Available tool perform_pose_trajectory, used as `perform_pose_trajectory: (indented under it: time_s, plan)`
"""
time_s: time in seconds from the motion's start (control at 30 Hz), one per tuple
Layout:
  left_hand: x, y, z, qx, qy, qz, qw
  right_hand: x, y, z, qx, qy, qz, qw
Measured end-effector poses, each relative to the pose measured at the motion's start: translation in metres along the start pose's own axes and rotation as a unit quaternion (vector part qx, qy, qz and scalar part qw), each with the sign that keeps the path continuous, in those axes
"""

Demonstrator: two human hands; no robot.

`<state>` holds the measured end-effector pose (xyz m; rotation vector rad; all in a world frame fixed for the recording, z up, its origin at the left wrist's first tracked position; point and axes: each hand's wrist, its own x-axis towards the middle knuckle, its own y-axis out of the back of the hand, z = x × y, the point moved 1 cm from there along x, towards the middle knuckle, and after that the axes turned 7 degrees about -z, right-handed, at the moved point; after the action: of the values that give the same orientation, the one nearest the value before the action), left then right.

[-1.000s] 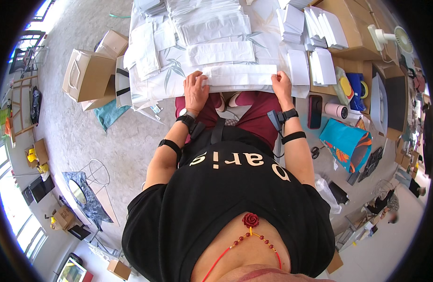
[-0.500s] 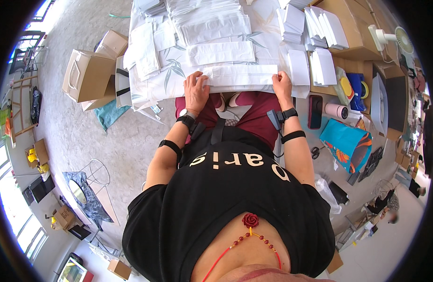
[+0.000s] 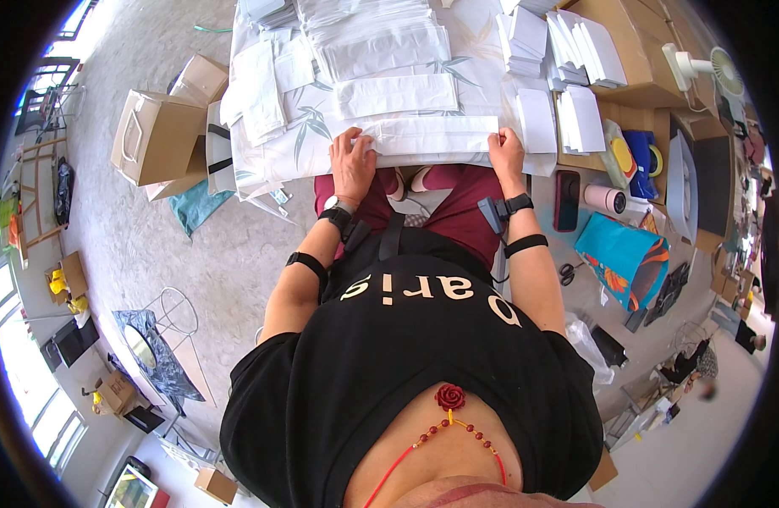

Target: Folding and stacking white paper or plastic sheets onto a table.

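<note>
Across the table's near edge lies a long, flat white strip (image 3: 436,135), thin and creased like a folded plastic or paper sleeve. My left hand (image 3: 353,165) is at its left end, with curled fingers gripping the border. At the opposite end my right hand (image 3: 507,157) pinches the strip's edge between thumb and fingers. Just beyond it rests a similar white sleeve (image 3: 398,96). Farther back is a large overlapping stack of white sleeves (image 3: 381,51), with more sleeves (image 3: 258,89) to the left. A small stack of white cards or flat boxes (image 3: 536,123) sits beside my right hand.
The leaf-patterned tablecloth (image 3: 300,157) covers the table. More white stacks (image 3: 582,118) stand in a cardboard box (image 3: 613,118) at right. Near it are a phone (image 3: 567,201), a pink bottle (image 3: 605,200), a blue bag (image 3: 622,258) and a small fan (image 3: 711,69). Cardboard boxes (image 3: 156,135) stand left.
</note>
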<state>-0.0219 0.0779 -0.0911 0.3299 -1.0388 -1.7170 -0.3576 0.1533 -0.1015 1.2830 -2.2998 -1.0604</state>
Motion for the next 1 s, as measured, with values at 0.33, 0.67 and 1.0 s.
perform_pose_trajectory:
  time_s: [0.33, 0.67, 1.0]
  plan:
    - [0.0005, 0.0002, 0.0017, 0.003, 0.000, 0.005, 1.000, 0.0005, -0.0010, -0.0003, -0.008, 0.000, 0.003, 1.000]
    - [0.0005, 0.0015, 0.0029, -0.004, 0.004, -0.001, 1.000, 0.0007, -0.0012, 0.0005, -0.022, 0.007, 0.014, 1.000]
    - [-0.0001, 0.0006, 0.0028, -0.005, 0.004, 0.004, 1.000, -0.0014, 0.0001, -0.0049, -0.028, 0.004, 0.018, 0.999]
